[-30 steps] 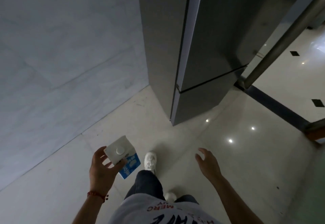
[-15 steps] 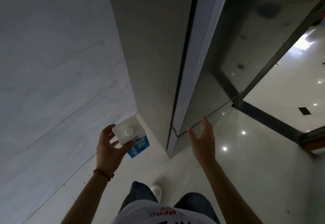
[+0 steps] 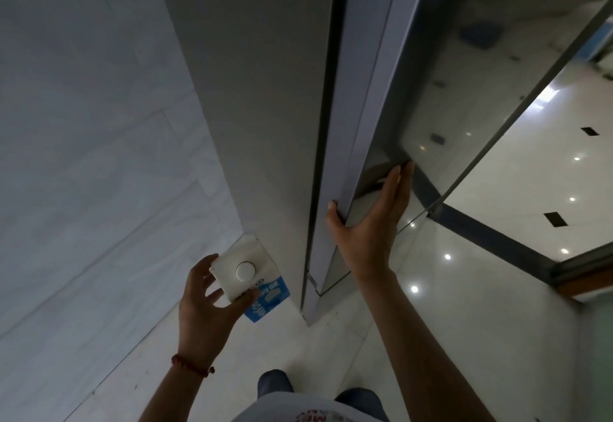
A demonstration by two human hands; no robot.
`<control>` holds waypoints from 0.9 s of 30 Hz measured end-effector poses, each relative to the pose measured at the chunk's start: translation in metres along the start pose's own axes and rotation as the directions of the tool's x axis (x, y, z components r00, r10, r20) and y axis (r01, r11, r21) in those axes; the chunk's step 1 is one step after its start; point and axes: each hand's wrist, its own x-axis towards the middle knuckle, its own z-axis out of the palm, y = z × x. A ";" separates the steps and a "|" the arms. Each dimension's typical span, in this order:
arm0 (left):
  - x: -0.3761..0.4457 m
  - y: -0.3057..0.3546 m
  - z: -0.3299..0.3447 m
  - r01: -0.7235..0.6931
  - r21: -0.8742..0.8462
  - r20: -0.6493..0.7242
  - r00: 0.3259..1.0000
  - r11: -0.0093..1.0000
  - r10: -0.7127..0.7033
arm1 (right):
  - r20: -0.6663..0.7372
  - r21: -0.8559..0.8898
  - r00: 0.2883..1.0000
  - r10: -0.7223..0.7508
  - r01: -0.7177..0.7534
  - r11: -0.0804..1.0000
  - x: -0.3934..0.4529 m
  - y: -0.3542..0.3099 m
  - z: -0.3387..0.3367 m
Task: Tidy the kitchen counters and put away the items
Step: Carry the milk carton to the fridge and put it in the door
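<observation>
Since the frame half a second back I have closed in on the fridge [image 3: 265, 106], and my right hand [image 3: 368, 219], which was only reaching then, is now on the edge of the fridge door [image 3: 371, 90]. The carton has come along with me in the left hand and is no lower or higher in my grasp than before.

The fridge fills the view above both hands, its grey side panel directly over the left grip and the glossy door front beyond the right palm. The door looks shut or nearly so; a dark seam runs just to the thumb side of the right hand. That hand straddles the door edge: thumb hooked on the near face, fingers laid fairly straight along the front, so it is a loose clasp, not a tight fist.

The left hand [image 3: 205, 302] holds the milk carton [image 3: 252, 275] from below and behind, fingers curled round its white top, the round cap [image 3: 246, 271] facing me. The carton sits just beside the fridge's lower corner, apart from it.

I judge the step in hand to be putting the milk away. The next move should call for a firmer pull on the door edge, swinging it away from the carton side, then passing the carton in upright.
</observation>
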 end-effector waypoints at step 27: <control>-0.022 0.094 0.037 -0.240 -0.163 0.282 0.918 0.957 0.278 | -0.174 -0.153 0.974 0.142 -0.170 0.974 -0.062 0.027 -0.170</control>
